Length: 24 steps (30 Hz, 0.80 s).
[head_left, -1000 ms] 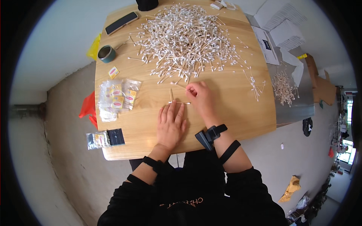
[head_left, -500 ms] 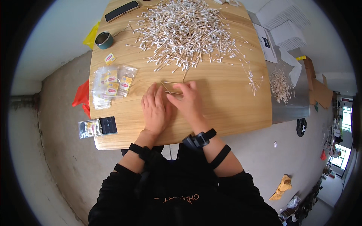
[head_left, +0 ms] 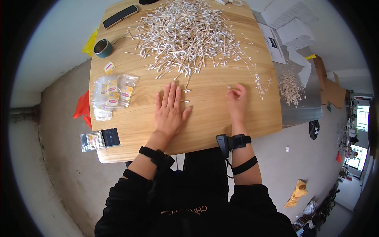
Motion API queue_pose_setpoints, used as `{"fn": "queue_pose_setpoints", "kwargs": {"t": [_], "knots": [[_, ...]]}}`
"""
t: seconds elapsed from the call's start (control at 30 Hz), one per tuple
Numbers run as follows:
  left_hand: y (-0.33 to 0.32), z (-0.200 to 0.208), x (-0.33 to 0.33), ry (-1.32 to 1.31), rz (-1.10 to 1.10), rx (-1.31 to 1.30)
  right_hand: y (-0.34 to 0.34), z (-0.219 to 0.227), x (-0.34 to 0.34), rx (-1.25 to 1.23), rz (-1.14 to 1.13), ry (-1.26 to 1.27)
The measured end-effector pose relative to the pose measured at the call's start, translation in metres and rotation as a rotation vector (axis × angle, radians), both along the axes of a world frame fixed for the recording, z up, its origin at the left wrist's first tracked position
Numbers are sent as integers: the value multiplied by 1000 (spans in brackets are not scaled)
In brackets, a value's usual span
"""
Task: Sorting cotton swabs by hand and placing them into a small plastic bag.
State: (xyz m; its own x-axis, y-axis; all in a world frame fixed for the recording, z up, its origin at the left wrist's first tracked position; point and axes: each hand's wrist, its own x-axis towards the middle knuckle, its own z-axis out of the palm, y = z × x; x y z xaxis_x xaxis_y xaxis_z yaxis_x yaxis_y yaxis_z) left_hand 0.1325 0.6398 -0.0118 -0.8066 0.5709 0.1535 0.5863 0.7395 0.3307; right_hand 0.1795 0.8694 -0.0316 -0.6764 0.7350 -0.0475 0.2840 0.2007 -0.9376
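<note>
A big heap of white cotton swabs (head_left: 189, 35) covers the far half of the wooden table (head_left: 205, 118). My left hand (head_left: 170, 110) lies flat on the wood, fingers spread, with a loose swab (head_left: 184, 101) by its fingertips. My right hand (head_left: 237, 102) is off to the right with its fingers pinched on a few swabs, close to a small scatter of swabs (head_left: 260, 85) near the table's right side.
Clear bags with small packets (head_left: 112, 94) lie left of my left hand. A bagged pack and dark card (head_left: 99, 139) sit at the near left corner. A tape roll (head_left: 103, 48), a black phone (head_left: 120, 16), papers (head_left: 292, 27) and a second swab pile (head_left: 291, 87) surround the table.
Both hands were together at the table's middle. My right hand has moved right with swabs pinched in it, while my left hand has flattened on the wood.
</note>
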Motion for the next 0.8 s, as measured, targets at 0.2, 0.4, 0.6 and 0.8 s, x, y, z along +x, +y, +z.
{"fn": "queue_pose_setpoints", "kwargs": {"t": [0.2, 0.4, 0.6, 0.8], "knots": [[-9, 0, 30, -13, -6, -14, -60, 0, -23, 228, 262, 27], [-19, 6, 57, -61, 19, -55, -98, 18, -45, 567, 422, -134], [-17, 4, 55, -39, 18, -19, -83, 24, -23, 178, 344, 127], [-12, 7, 53, -73, 12, -85, -72, 25, -3, 463, 492, -97]]}}
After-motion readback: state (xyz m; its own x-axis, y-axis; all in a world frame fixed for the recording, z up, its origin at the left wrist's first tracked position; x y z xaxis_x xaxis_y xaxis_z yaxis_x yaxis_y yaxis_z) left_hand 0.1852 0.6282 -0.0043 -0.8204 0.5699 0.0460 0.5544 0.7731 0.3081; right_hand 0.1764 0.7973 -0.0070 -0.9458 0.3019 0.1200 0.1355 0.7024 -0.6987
